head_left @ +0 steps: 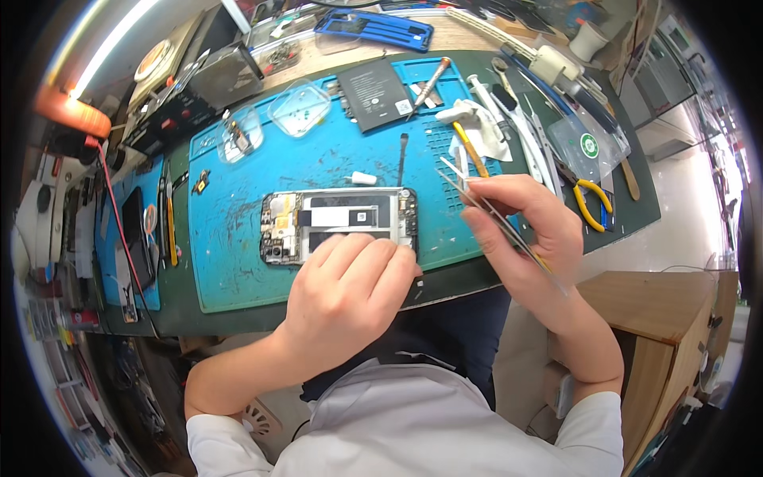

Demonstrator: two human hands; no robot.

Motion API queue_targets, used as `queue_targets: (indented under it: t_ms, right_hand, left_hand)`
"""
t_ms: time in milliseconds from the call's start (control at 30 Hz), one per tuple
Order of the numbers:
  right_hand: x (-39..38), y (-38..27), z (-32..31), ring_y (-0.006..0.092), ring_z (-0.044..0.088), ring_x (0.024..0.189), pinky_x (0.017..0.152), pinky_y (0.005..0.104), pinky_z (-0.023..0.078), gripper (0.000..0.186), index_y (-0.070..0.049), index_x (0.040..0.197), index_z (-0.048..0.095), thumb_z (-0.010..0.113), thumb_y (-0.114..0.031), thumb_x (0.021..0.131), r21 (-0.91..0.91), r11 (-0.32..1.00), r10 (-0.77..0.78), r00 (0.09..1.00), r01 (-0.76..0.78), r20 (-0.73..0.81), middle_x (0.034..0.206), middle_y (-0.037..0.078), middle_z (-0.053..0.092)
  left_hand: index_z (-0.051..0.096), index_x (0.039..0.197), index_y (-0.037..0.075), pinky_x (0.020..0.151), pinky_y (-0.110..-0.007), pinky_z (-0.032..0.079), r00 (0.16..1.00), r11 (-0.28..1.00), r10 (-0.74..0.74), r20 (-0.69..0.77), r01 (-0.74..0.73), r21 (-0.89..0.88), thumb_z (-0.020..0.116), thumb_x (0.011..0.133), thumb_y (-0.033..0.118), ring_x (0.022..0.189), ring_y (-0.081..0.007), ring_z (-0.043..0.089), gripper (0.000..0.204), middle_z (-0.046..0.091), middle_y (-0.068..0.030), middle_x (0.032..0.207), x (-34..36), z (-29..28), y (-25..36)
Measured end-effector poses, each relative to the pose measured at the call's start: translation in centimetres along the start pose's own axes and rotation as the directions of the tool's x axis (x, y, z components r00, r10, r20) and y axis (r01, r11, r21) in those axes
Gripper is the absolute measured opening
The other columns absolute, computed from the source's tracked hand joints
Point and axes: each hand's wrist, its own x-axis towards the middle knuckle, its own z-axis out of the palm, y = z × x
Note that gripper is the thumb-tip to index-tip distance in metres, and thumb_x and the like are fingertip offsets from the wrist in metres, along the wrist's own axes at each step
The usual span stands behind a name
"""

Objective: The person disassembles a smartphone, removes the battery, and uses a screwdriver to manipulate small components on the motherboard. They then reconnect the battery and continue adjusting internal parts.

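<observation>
An opened smartphone (342,216) with bare circuit boards at both ends lies crosswise on a blue work mat (230,262). My left hand (346,290) is curled over its near edge, with folded fingers that hide part of the phone. Whatever that hand grips, if anything, is out of sight beneath it. To the right of the phone, my right hand (532,230) pinches metal tweezers (501,220) above the mat. The tweezer tips point up and left, apart from the phone. Just beyond the phone lie a small white cylinder (364,179) and a thin dark brush (403,159).
A black phone battery (373,95), clear plastic trays (300,108) and a screwdriver (433,83) lie toward the back. Yellow-handled pliers (592,205) and crumpled white tissue (481,127) are at right. Another dark phone (141,238) lies left, near a red cable (119,215).
</observation>
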Motion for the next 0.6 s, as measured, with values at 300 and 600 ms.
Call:
queue_targets:
  t_ms: [300, 600]
  right_hand:
    - [0.1, 0.5, 0.4, 0.0196, 0.071, 0.082, 0.069, 0.0277, 0.057, 0.029, -0.003, 0.116, 0.077, 0.081, 0.004, 0.088, 0.128, 0.987, 0.091, 0.993, -0.1, 0.08, 0.102, 0.011, 0.071]
    - [0.4, -0.1, 1.6, 0.0243, 0.074, 0.081, 0.071, 0.0332, 0.059, 0.017, 0.0, 0.109, 0.075, 0.082, -0.007, 0.094, 0.154, 0.971, 0.183, 0.983, -0.184, 0.023, 0.098, 0.013, 0.077]
  left_hand:
    - [0.074, 0.119, 0.001, 0.09, -0.041, 0.058, 0.99, 0.999, 0.051, 0.134, -0.051, -0.003, 0.085, 0.082, 0.014, 0.109, -0.0281, 0.071, 0.041, 0.072, -0.0112, 0.121, 2.7, -2.0, -3.7]
    - [0.074, 0.123, -0.003, 0.086, -0.035, 0.061, 0.955, 0.982, 0.181, 0.234, -0.187, 0.007, 0.081, 0.085, 0.018, 0.106, -0.025, 0.072, 0.044, 0.07, -0.0109, 0.121, 2.6, -1.4, -5.1]
